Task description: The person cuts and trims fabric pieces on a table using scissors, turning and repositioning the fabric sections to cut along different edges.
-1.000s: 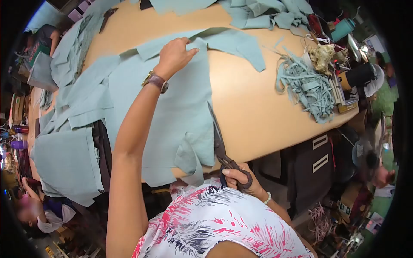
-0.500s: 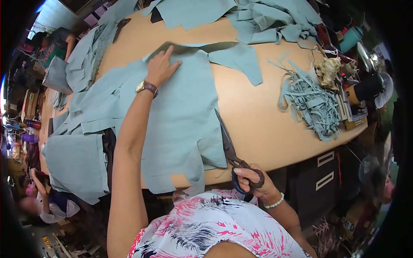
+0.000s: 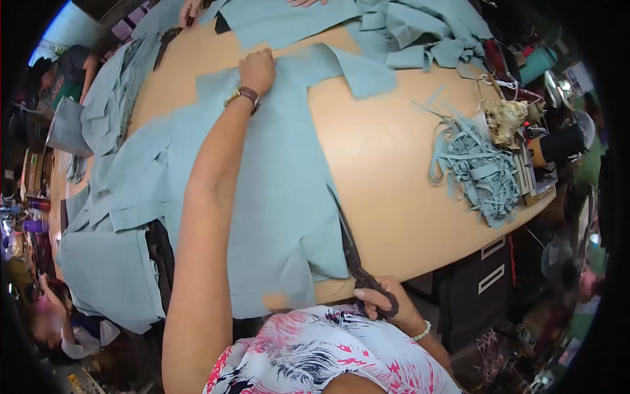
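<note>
A wide piece of blue-green fabric point(image 3: 275, 171) lies over the table in front of me, its near part hanging at the edge by my body. My left hand point(image 3: 257, 71) is closed on the far part of this fabric, fingers curled under and their tips hidden. A strip of the fabric extends rightward beyond it. In my right hand point(image 3: 388, 306), low at the table's front edge, is a pair of dark fabric shears point(image 3: 351, 246). Their blades point away from me along the fabric's right edge and look closed or nearly so.
A tangle of cut fabric strips point(image 3: 476, 167) sits at the right of the wooden table point(image 3: 387, 157). Crumpled fabric pieces point(image 3: 420, 29) lie at the back. Across the table are another person's hands point(image 3: 190, 12), one by dark scissors point(image 3: 165, 47). Stacked fabric point(image 3: 108, 98) stands left.
My left hand has gone from pointing fingers to a closed grip, slightly farther and to the right. The fabric's far edge has shifted away from me. Another person's hands have appeared at the far side.
</note>
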